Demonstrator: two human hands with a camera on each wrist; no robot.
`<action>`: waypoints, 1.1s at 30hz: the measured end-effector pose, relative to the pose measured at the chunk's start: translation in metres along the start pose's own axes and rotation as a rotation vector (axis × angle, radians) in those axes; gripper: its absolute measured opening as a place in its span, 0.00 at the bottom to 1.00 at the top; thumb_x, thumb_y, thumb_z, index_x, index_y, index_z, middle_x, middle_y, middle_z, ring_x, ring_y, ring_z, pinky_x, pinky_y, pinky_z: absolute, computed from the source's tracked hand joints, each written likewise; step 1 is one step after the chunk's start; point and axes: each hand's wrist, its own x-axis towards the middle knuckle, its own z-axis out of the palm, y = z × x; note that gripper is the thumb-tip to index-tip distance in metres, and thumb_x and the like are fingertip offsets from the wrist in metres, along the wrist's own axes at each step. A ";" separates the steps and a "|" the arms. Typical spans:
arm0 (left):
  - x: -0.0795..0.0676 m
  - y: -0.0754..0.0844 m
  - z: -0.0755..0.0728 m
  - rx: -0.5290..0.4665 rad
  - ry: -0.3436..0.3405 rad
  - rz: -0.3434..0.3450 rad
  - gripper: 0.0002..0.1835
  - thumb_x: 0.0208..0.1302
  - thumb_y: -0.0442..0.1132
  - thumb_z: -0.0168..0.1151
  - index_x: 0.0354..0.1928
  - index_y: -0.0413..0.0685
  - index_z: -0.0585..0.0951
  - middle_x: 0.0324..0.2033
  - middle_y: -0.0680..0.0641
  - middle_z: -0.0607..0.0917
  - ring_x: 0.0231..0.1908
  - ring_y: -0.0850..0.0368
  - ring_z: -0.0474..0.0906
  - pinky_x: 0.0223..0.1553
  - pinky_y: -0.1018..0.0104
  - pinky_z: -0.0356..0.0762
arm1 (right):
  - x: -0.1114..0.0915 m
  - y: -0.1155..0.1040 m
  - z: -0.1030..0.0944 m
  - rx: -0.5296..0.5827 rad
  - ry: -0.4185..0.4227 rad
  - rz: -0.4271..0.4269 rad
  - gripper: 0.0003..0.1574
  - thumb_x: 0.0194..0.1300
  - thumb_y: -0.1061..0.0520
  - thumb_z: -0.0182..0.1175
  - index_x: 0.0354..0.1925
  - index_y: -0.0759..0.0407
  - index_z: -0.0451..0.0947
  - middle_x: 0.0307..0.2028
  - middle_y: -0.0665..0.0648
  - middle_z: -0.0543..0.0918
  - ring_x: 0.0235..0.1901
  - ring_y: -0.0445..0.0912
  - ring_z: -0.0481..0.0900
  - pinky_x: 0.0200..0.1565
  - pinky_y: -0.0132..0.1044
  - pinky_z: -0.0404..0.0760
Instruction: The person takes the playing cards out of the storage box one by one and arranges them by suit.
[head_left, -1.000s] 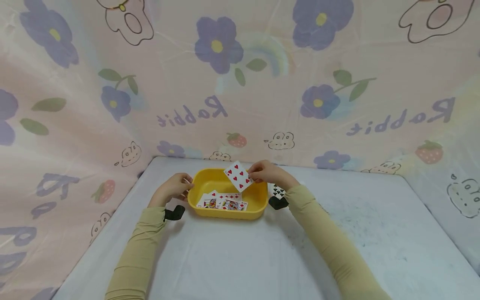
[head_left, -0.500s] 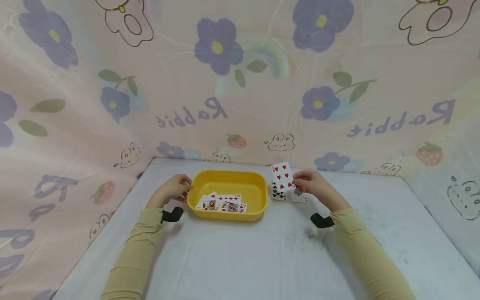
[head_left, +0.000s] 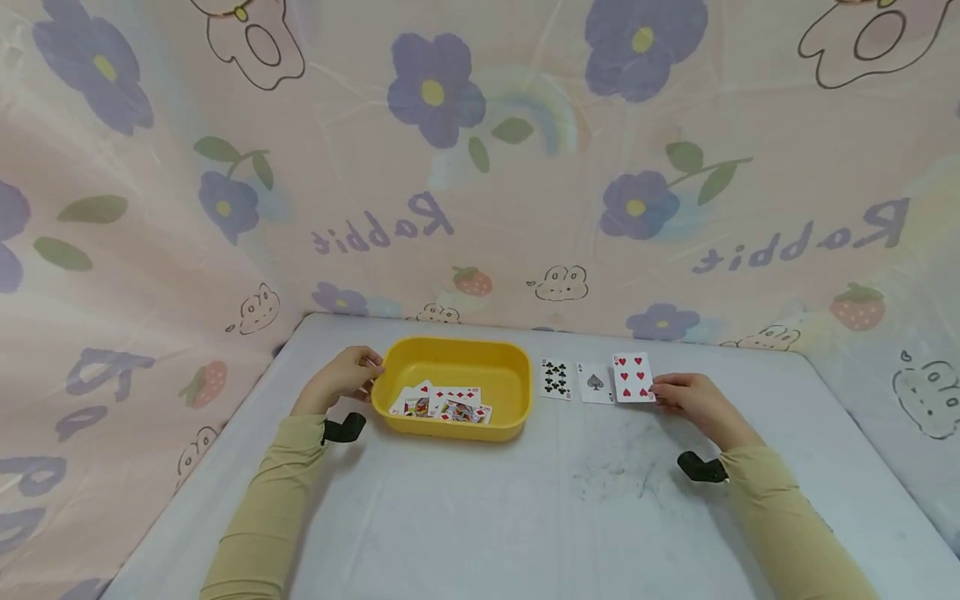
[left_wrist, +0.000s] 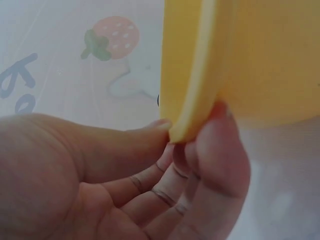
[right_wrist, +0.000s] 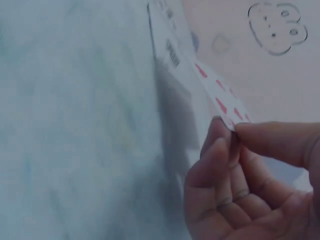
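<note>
My right hand (head_left: 693, 402) pinches the lower right corner of a six of hearts playing card (head_left: 632, 377) between thumb and fingers. In the right wrist view the card (right_wrist: 223, 95) is tilted and held above the table. To its left, an ace of spades (head_left: 596, 383) and a card of clubs (head_left: 556, 379) lie face up in a row. My left hand (head_left: 341, 382) grips the left rim of a yellow basin (head_left: 452, 429); in the left wrist view thumb and forefinger pinch that rim (left_wrist: 192, 90). Inside the basin several face-up cards (head_left: 442, 404) overlap near its front wall.
The white-covered table (head_left: 465, 517) has dark smudges right of its middle. A patterned curtain (head_left: 510, 167) with flowers and rabbits stands behind and beside it. A black strap end hangs below each wrist.
My right hand has carried the six of hearts from above the basin to the right, past the club card and the ace of spades. My left hand keeps its grip on the basin rim.
</note>
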 end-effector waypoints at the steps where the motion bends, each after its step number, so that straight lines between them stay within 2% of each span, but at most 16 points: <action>1: 0.000 0.000 0.000 0.004 0.001 -0.001 0.13 0.72 0.34 0.51 0.51 0.31 0.68 0.36 0.37 0.75 0.28 0.52 0.77 0.28 0.62 0.82 | 0.000 0.001 -0.001 0.009 0.000 0.014 0.30 0.70 0.57 0.55 0.59 0.79 0.64 0.40 0.54 0.79 0.36 0.39 0.78 0.41 0.33 0.81; 6: 0.000 0.002 0.000 0.012 0.006 -0.006 0.12 0.72 0.34 0.50 0.51 0.32 0.68 0.37 0.36 0.75 0.29 0.51 0.77 0.28 0.62 0.82 | -0.001 0.005 -0.006 0.039 0.004 0.103 0.31 0.71 0.58 0.54 0.61 0.80 0.61 0.35 0.52 0.80 0.32 0.40 0.80 0.37 0.34 0.81; 11: 0.000 0.004 0.000 0.014 0.005 -0.003 0.11 0.72 0.34 0.50 0.50 0.32 0.68 0.37 0.35 0.75 0.28 0.51 0.77 0.29 0.61 0.82 | 0.001 0.003 -0.008 0.028 0.016 0.153 0.29 0.71 0.58 0.53 0.60 0.80 0.62 0.32 0.53 0.81 0.29 0.41 0.81 0.34 0.33 0.82; 19: 0.001 0.005 0.000 0.017 0.007 -0.008 0.12 0.73 0.34 0.50 0.51 0.33 0.68 0.38 0.35 0.74 0.28 0.52 0.76 0.28 0.62 0.82 | 0.005 -0.002 -0.009 -0.001 -0.014 0.151 0.26 0.71 0.60 0.52 0.57 0.81 0.64 0.29 0.52 0.82 0.27 0.40 0.81 0.33 0.33 0.82; 27: 0.001 0.003 0.002 0.021 0.006 -0.020 0.12 0.73 0.34 0.50 0.51 0.32 0.68 0.37 0.36 0.75 0.28 0.52 0.76 0.28 0.62 0.82 | 0.006 0.002 -0.008 0.006 0.004 0.171 0.25 0.71 0.60 0.53 0.57 0.80 0.65 0.29 0.53 0.81 0.26 0.41 0.82 0.33 0.33 0.83; 33: 0.000 0.003 0.003 0.018 0.009 -0.023 0.11 0.73 0.34 0.50 0.51 0.33 0.68 0.39 0.33 0.75 0.30 0.47 0.77 0.28 0.63 0.81 | 0.004 0.000 -0.007 -0.090 0.035 0.140 0.25 0.70 0.61 0.53 0.56 0.81 0.66 0.31 0.55 0.81 0.26 0.41 0.81 0.32 0.33 0.83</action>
